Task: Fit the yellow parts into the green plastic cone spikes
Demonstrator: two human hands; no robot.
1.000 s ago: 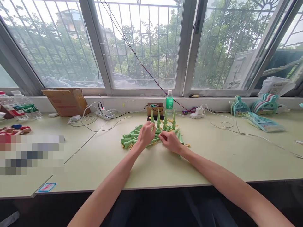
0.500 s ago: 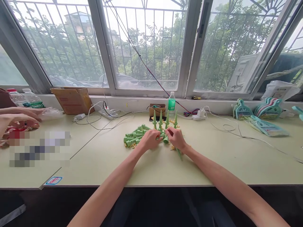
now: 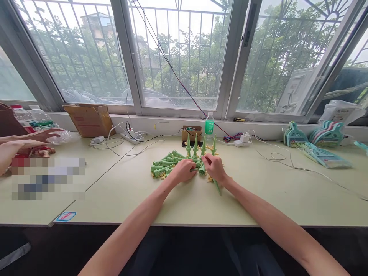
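My left hand [image 3: 184, 171] is closed, its fingers curled against the green plastic watering spikes [image 3: 163, 164] heaped beside it. Close by on the right, my right hand [image 3: 214, 167] has thumb and fingers pinched together at a green watering spike [image 3: 202, 169], whose open round end points toward me between the hands. The fingers hide most of what they grip. Behind the hands several green spikes [image 3: 196, 145] stand upright in a row, points up, with small yellow valve pieces. One more green spike [image 3: 217, 187] lies under my right wrist, its tip toward me.
A green-labelled bottle [image 3: 209, 124] and a small cardboard box [image 3: 191, 133] stand behind the spikes. White cables [image 3: 276, 153] and power strips [image 3: 133, 137] lie along the sill. Blue-green dustpan-like items [image 3: 324, 153] are at right. Another person's hands [image 3: 31, 142] work at far left.
My two hands stay nearly in place, with small finger movements at the spikes. At far left the other person's hands have lifted and shifted right. The view has moved slightly.
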